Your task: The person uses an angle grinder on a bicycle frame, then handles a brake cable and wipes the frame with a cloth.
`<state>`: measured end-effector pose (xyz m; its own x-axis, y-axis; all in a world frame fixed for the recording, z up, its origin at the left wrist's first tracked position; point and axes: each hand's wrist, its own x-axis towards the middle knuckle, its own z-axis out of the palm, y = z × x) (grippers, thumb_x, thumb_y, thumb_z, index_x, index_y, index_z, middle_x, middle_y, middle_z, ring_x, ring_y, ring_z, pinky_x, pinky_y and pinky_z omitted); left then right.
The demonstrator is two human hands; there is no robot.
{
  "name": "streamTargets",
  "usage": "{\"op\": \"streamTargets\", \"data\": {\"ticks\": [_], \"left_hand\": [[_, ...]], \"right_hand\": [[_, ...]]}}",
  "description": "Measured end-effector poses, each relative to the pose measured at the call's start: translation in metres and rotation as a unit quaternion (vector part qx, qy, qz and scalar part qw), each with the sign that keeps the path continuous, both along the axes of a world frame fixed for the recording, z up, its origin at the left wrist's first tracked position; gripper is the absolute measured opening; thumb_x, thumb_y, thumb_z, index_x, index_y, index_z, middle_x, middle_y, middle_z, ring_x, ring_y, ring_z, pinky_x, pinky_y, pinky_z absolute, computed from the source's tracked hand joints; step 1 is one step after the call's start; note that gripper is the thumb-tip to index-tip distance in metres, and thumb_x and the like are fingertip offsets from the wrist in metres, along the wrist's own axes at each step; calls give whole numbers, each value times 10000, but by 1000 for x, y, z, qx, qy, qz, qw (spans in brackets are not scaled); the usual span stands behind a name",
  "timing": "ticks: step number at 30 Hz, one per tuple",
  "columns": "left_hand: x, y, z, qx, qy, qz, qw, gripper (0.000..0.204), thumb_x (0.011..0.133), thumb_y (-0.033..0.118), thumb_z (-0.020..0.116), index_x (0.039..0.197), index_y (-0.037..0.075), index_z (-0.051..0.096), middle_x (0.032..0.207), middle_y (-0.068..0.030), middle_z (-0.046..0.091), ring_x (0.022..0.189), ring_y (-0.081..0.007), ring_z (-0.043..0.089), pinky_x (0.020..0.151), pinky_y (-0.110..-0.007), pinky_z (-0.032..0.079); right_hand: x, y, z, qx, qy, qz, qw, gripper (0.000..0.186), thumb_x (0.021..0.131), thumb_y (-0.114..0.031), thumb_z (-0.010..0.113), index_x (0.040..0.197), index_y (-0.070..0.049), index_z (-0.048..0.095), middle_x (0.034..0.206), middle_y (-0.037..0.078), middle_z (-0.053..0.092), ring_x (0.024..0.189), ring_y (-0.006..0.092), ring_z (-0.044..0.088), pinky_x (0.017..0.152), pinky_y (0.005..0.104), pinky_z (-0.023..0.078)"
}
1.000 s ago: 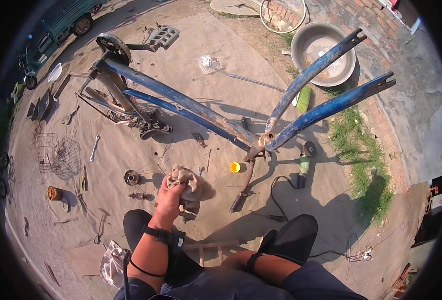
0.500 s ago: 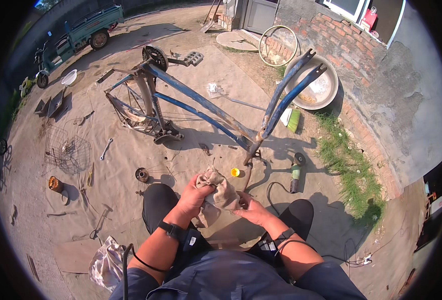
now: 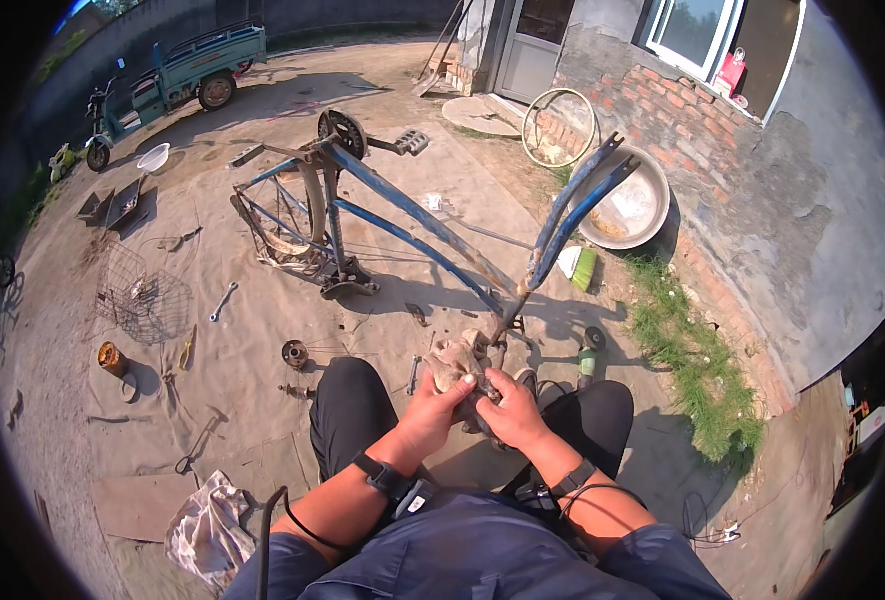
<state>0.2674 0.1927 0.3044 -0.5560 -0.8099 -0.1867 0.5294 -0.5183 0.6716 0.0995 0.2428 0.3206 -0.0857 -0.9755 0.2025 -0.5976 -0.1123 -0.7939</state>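
Note:
A bunched beige rag [image 3: 459, 358] is gripped between my two hands, in front of my knees. My left hand [image 3: 428, 415] closes on its left side, thumb over the cloth. On the other side, my right hand [image 3: 513, 412] pinches it with the thumb pointing in. Whether the folds wrap something cannot be made out. Just beyond the rag, a worn blue bicycle frame [image 3: 414, 217] stands upside down, fork up, with its rear wheel [image 3: 287, 215] on the ground. A small spanner [image 3: 413, 376] lies beside the rag.
A green angle grinder [image 3: 589, 358] lies right, past my knee. On the left are a wheel hub [image 3: 294, 353], a spanner [image 3: 224, 302], a wire basket [image 3: 142, 298], a rusty can [image 3: 112, 360] and a crumpled cloth [image 3: 210, 530]. A metal basin [image 3: 627, 205] leans by the brick wall.
My hands have drawn closer together and the rag is now bunched tighter. The yellow cap is no longer visible, and the small spanner has come into sight. The view has shifted slightly.

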Motion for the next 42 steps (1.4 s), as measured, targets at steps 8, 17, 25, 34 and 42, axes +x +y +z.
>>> {"op": "streamTargets", "data": {"ticks": [8,17,25,34,42], "left_hand": [[55,-107,-12,-58,-110,222,967,361,1005,76,673,1342,67,544,1274,-55,654,1119,-166,655,948,-327,548],[117,-370,106,-465,-687,326,453,609,881,202,734,1435,65,522,1425,-180,541,1190,-420,635,967,-490,537],[76,-468,92,-479,-745,267,381,562,855,83,696,1404,111,578,1387,-116,603,1139,-391,670,905,-460,571],[-2,-400,54,-600,-529,143,583,427,785,4,682,1201,95,706,1285,-98,681,1095,-355,696,900,-414,583],[58,-448,81,-513,-641,234,522,435,814,23,629,1244,54,695,1323,-127,654,1189,-363,658,1005,-410,538]], "right_hand": [[-52,-92,15,22,-162,84,983,507,944,-175,775,1371,19,583,1168,151,711,1058,173,696,878,339,569],[-175,-203,10,-255,-172,-184,934,566,895,-212,849,1288,0,502,1214,80,553,1090,169,570,938,326,493],[-170,-224,18,-177,-202,-79,960,175,1017,-169,617,934,-46,524,836,98,592,765,183,605,775,367,542],[-164,-231,13,-188,-239,-61,951,122,1002,-117,559,946,-33,491,800,98,556,710,181,571,736,359,547],[-158,-233,14,-192,-255,-57,946,126,999,-123,556,939,-40,484,793,93,549,696,173,558,722,358,544]]}}
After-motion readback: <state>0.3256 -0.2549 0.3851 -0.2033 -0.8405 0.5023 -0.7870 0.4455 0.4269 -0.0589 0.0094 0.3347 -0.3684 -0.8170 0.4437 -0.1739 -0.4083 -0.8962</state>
